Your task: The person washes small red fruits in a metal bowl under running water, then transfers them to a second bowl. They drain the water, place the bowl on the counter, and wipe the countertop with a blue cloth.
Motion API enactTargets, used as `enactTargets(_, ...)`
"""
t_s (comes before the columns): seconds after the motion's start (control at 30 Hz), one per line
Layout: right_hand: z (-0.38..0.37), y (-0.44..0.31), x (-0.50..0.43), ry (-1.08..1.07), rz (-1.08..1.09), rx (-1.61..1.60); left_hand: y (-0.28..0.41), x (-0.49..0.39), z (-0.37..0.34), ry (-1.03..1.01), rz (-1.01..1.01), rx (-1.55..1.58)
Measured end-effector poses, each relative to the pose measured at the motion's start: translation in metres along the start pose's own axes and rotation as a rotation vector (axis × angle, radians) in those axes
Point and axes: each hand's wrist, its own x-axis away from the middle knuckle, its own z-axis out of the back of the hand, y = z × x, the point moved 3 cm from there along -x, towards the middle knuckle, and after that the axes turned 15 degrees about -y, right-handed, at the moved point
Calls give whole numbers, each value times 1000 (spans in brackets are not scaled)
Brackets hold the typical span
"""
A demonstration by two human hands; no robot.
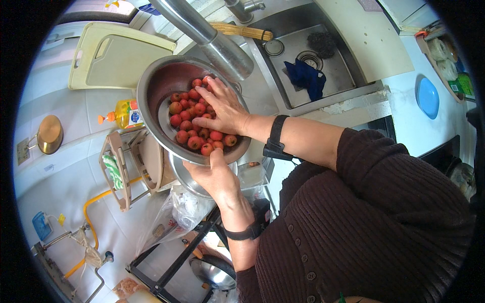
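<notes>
My left hand [216,178] grips the near rim of a stainless steel basin [151,81], its thumb over the edge. Inside, many small red fruits, which look like hawthorn berries [195,142], lie gathered towards my side. My right hand [221,104] is spread flat over them, fingers apart, its fingertips touching the fruit. The basin appears tilted. Whether water stands in it I cannot tell. Under the basin's near side another metal bowl [189,183] shows partly, mostly hidden.
A thick metal pipe-like spout [223,49] reaches over the basin's far rim. Beyond is a steel sink [344,75] with a dark blue cloth [308,77] and a scouring pad [321,43]. Cutting boards [125,62], a yellow detergent bottle [127,114] and a beige rack [151,159] stand along the wall.
</notes>
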Motion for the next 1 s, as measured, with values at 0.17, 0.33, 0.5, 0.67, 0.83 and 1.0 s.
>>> enactTargets(0.17, 1, -2, 0, 15, 18, -17, 2, 1, -1, -10, -15, -23)
enactTargets(0.33, 4, -4, 1, 34, 31, 8, 1, 3, 1, 5, -11, -29)
enactTargets(0.5, 10, -5, 4, -32, 19, 19, 1, 5, -1, 17, -11, 0)
enactTargets(0.67, 13, -5, 8, -31, 30, -1, 3, 8, -6, 19, 8, 22)
enactTargets(0.83, 9, -4, 9, -14, 20, -13, 5, 11, -9, 39, -1, -10)
enactTargets(1.0, 10, -8, 13, -46, 14, 52, -6, 17, 3, 57, 66, 123)
